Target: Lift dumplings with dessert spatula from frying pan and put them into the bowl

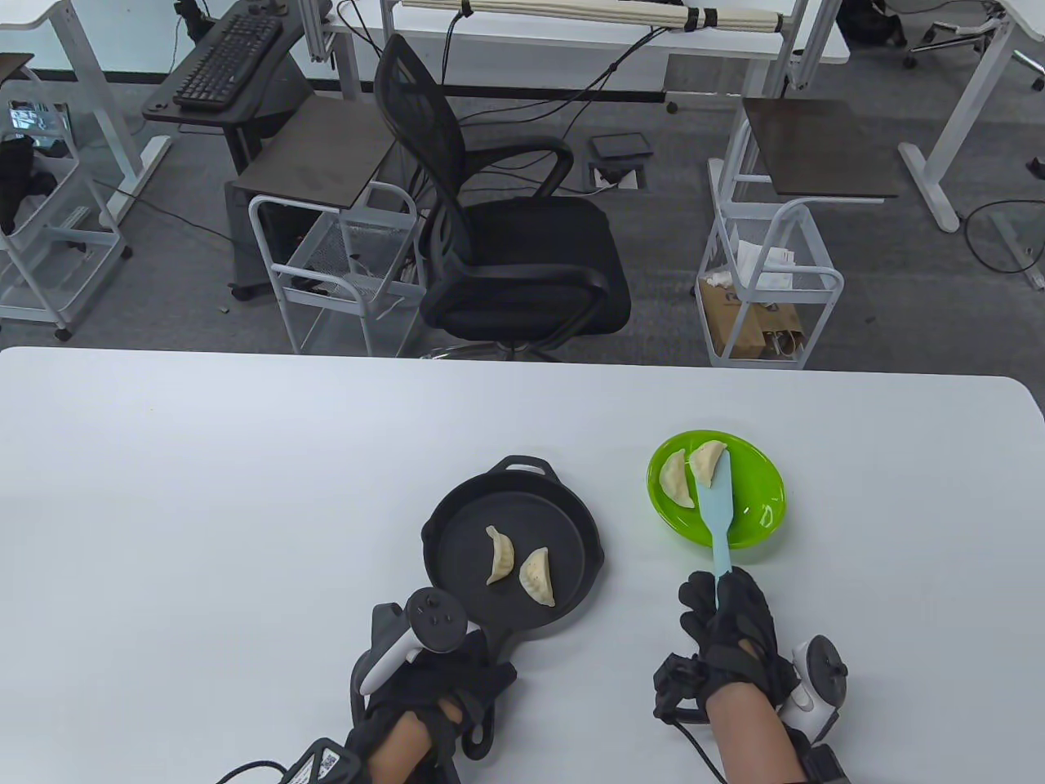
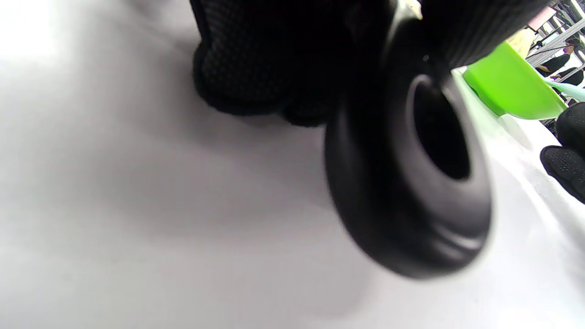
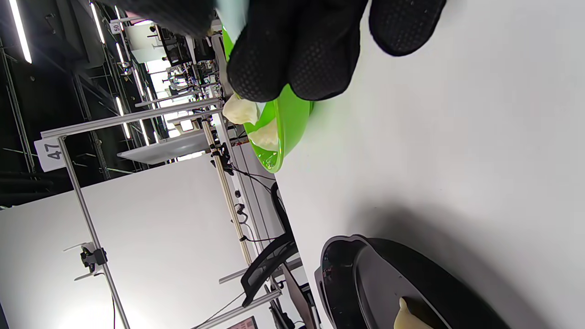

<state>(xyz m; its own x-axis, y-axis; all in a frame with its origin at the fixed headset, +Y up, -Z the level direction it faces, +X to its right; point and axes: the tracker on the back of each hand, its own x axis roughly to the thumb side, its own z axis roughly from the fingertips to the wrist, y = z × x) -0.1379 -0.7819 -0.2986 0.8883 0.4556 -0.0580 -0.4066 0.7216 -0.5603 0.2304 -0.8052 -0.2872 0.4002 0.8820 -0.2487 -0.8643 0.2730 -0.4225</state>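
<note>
A black frying pan point(image 1: 465, 523) sits on the white table with two dumplings point(image 1: 500, 555) point(image 1: 538, 576) in it. My left hand point(image 1: 445, 694) grips the pan's handle point(image 2: 406, 183) near the table's front edge. To the right stands a green bowl point(image 1: 755, 498) holding two dumplings point(image 1: 674, 479) point(image 1: 707, 460). My right hand point(image 1: 731, 629) grips a light blue dessert spatula point(image 1: 717, 514) whose blade reaches into the bowl, under or against the right dumpling. In the right wrist view the bowl point(image 3: 288, 123) shows past my fingers point(image 3: 292, 59), and the pan point(image 3: 365, 283) lies lower.
Beyond the table's far edge stand a black office chair point(image 1: 506, 245) and white wire carts point(image 1: 343, 269) point(image 1: 767, 286). Bare white tabletop point(image 1: 204, 490) stretches to the left of the pan and to the right of the bowl.
</note>
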